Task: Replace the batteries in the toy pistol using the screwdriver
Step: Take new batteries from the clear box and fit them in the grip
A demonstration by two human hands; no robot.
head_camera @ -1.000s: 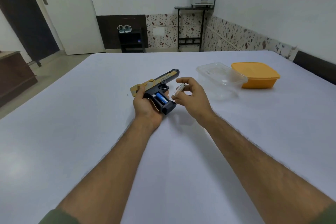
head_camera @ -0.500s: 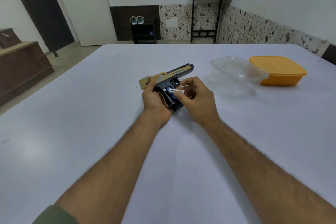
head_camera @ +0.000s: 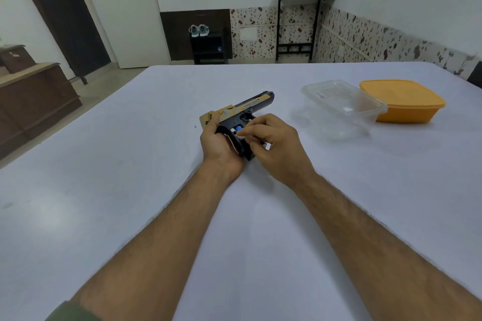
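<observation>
The black and gold toy pistol lies on its side on the white table, barrel pointing far right. My left hand grips it by the handle. The handle's battery compartment is uncovered and a blue battery shows inside it. My right hand pinches a white battery and presses it into the compartment beside the blue one; my fingers hide most of it. No screwdriver is in view.
A clear plastic container stands to the right of the pistol, with an orange lidded box behind it. A tiny dark speck lies left of the pistol. Brown furniture stands off the table's left side.
My right hand has carried the white battery from beside the pistol into the handle's compartment. The camera view has shifted so the pistol and boxes sit further right.
</observation>
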